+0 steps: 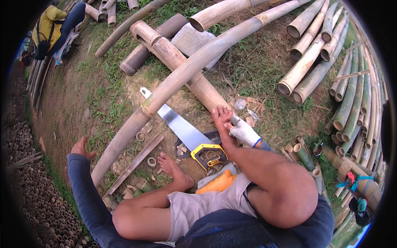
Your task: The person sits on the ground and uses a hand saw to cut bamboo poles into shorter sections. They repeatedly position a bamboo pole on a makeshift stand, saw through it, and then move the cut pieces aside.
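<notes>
My left hand [84,148] is bare and held out at the left, just off a long bamboo pole [167,89]; its fingers are apart with nothing visible in them. My right hand [245,133] wears a white knit glove with a blue cuff. It is curled beside my right foot [223,126], at the near end of a thick bamboo piece [209,91]; what its fingers hold, if anything, is hidden. The long pole lies across that thick piece. Between my feet lies a handsaw [182,128] with a yellow and black handle, its blade tip passing beneath the pole.
A grey stone [194,39] and a dark bamboo log [136,58] lie beyond. Cut bamboo poles [308,58] are stacked at the right. An orange cloth [217,182] lies near my shorts. A split bamboo strip [136,163] is by my left foot. Someone in yellow [49,27] sits far left.
</notes>
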`<state>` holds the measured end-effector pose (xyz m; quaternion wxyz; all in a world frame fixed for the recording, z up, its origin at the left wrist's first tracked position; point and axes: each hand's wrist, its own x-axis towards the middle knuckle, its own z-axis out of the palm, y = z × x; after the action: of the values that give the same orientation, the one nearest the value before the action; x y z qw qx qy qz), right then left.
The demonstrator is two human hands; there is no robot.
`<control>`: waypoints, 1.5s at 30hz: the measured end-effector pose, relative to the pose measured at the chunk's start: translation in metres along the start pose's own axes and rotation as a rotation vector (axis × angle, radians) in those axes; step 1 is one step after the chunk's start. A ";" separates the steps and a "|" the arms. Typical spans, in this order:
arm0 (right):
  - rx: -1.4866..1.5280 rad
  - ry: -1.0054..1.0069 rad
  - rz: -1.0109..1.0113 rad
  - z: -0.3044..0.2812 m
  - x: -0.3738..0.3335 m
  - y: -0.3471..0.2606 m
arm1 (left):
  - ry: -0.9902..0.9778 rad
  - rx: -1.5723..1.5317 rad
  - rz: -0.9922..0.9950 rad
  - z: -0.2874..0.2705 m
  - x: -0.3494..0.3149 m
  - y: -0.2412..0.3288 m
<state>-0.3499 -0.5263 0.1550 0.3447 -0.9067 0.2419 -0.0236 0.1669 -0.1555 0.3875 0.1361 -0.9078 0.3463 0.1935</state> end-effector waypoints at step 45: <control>0.548 0.362 0.205 0.003 0.158 -0.015 | 0.309 0.239 0.137 0.084 -0.068 -0.038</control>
<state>-0.2031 -0.5863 0.1425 0.5276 -0.7324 0.3739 -0.2132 0.1245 -0.0564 0.3476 0.1744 -0.8784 0.4447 0.0182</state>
